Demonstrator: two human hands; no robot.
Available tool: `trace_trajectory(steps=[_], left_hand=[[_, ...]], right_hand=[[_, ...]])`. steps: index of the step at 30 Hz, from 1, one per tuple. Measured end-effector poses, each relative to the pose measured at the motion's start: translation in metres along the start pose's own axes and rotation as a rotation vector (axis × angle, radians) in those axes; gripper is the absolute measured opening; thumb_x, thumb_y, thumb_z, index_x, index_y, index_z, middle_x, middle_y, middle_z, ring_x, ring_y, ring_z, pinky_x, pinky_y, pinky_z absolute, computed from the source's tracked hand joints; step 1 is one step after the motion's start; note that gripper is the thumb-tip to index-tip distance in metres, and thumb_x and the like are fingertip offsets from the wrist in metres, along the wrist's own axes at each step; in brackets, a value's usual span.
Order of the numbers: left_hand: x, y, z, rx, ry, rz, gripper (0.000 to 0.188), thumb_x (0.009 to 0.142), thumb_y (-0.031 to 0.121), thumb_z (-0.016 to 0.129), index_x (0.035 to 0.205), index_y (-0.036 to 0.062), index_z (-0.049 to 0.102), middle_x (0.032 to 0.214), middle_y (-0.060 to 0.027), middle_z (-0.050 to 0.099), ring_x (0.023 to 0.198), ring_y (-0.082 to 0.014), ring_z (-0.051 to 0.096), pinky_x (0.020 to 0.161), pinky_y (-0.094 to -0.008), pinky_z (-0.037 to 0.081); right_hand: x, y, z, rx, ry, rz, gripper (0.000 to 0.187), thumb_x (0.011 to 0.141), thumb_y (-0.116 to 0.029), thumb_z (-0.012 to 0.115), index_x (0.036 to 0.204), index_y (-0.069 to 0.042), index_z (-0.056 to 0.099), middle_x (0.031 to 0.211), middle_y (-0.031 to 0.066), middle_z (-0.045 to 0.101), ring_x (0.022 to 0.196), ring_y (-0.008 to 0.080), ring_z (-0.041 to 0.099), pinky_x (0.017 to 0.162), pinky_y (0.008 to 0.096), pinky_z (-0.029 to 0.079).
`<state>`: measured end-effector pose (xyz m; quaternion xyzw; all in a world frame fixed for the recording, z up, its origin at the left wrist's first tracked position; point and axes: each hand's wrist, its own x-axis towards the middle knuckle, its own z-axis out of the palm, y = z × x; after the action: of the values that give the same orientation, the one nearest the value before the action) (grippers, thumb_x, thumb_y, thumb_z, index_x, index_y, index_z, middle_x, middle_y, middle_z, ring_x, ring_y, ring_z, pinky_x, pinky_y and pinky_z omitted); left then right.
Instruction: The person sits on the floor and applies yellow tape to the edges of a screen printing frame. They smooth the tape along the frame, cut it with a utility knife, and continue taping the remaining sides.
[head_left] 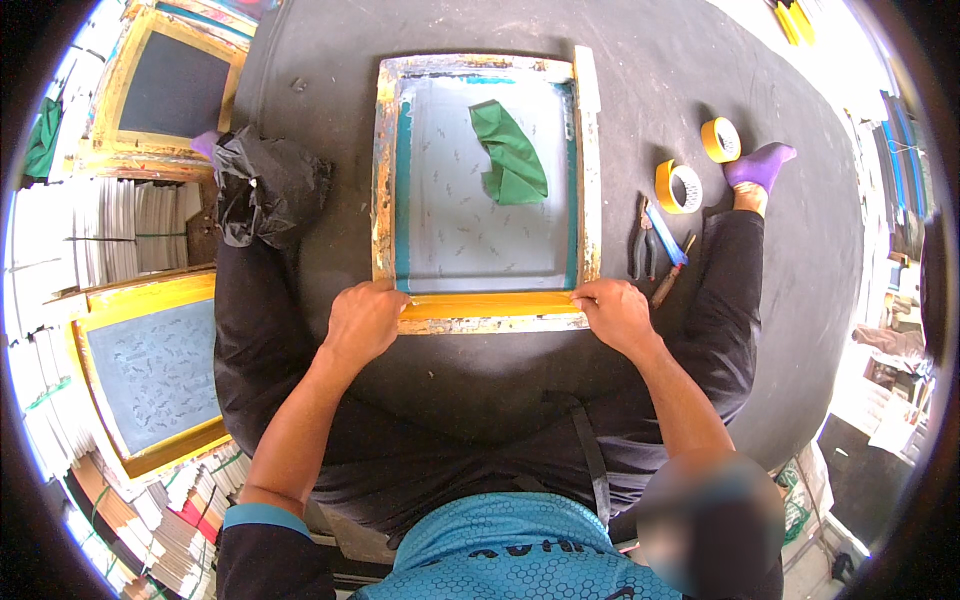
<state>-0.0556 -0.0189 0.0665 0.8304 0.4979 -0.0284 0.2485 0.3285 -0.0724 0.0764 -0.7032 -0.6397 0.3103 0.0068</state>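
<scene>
A wooden screen-printing frame (pixel 388 190) lies flat before me, its mesh pale blue-grey with small dark marks. Along its near rail runs a strip of yellow tape (pixel 490 306). My left hand (pixel 364 320) is closed at the strip's left end, fingertips pinching it at the frame's near left corner. At the other end, my right hand (pixel 615 314) pinches the tape near the right corner. Between the two hands the strip looks straight and taut. A folded green cloth (pixel 512 155) rests on the mesh, away from both hands.
Right of the frame lie two yellow tape rolls (pixel 664 187), black-handled pliers (pixel 642 250), a blue-handled tool (pixel 662 232) and a brown-handled tool (pixel 668 284). A black plastic bag (pixel 290 190) sits by my left foot. More frames (pixel 150 370) and paper stacks stand at left.
</scene>
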Motion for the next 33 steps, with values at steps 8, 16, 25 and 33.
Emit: trace_trajectory(steps=[8,16,25,33], left_hand=[[0.002,0.002,-0.002,0.056,-0.114,-0.025,0.017,0.091,0.012,0.066,0.096,0.0084,0.081,0.091,-0.0163,0.071,0.088,-0.0367,0.072,0.078,-0.0488,0.057],[0.005,0.004,0.002,0.101,-0.141,-0.049,0.018,0.087,0.01,0.066,0.096,0.0092,0.082,0.092,-0.0163,0.072,0.089,-0.0363,0.073,0.08,-0.048,0.058],[0.009,0.008,0.0,0.228,-0.197,0.02,0.016,0.083,0.009,0.068,0.091,0.0085,0.081,0.097,-0.0134,0.073,0.091,-0.0317,0.074,0.079,-0.0444,0.06],[0.012,0.004,0.006,0.259,-0.246,0.036,0.012,0.082,0.01,0.071,0.089,0.0047,0.079,0.097,-0.0128,0.074,0.089,-0.0313,0.076,0.077,-0.044,0.06]], right_hand=[[0.001,0.001,0.007,-0.12,-0.067,-0.005,0.017,0.094,-0.022,0.069,0.101,-0.013,0.082,0.099,0.0133,0.076,0.093,0.0356,0.073,0.084,0.047,0.057],[0.006,0.0,0.009,-0.237,-0.118,-0.077,0.017,0.091,-0.019,0.068,0.1,-0.014,0.082,0.095,0.0159,0.076,0.091,0.0369,0.075,0.081,0.05,0.058],[0.01,-0.008,0.008,-0.398,-0.188,-0.13,0.016,0.086,-0.014,0.066,0.094,-0.01,0.08,0.09,0.0168,0.075,0.086,0.0377,0.076,0.076,0.0513,0.06],[0.014,-0.012,0.007,-0.44,-0.219,-0.131,0.017,0.087,-0.013,0.065,0.092,-0.006,0.079,0.091,0.0185,0.076,0.086,0.0385,0.077,0.075,0.0513,0.061]])
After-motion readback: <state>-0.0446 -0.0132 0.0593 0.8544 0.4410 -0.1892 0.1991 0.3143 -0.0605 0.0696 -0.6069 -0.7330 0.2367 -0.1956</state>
